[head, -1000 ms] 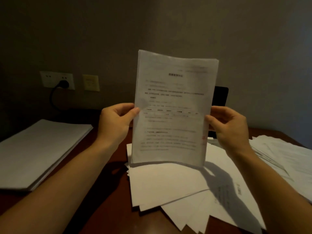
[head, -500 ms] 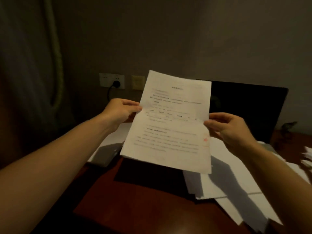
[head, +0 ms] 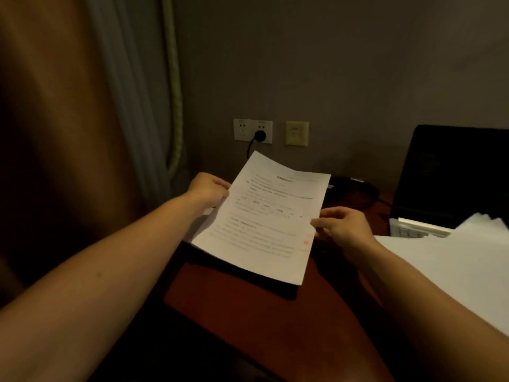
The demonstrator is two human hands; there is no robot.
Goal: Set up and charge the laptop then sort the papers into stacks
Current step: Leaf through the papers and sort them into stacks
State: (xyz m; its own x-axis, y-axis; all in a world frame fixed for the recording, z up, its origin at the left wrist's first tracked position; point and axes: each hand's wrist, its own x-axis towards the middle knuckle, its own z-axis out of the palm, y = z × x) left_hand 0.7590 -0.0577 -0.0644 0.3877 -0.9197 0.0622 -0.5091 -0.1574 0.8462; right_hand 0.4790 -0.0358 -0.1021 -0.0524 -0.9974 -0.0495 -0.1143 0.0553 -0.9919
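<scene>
grip: left hand [head: 208, 189], right hand [head: 343, 226] pinch printed sheet [head: 264, 216] | arms outstretched

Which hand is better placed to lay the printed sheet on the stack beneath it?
Probably left: the left hand grips the sheet at the edge over the stack, while the right hand pinches the far edge.

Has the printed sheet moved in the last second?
Yes. The printed sheet has come down and left: it stood upright right of the wall socket, now lies tilted below it.
</scene>
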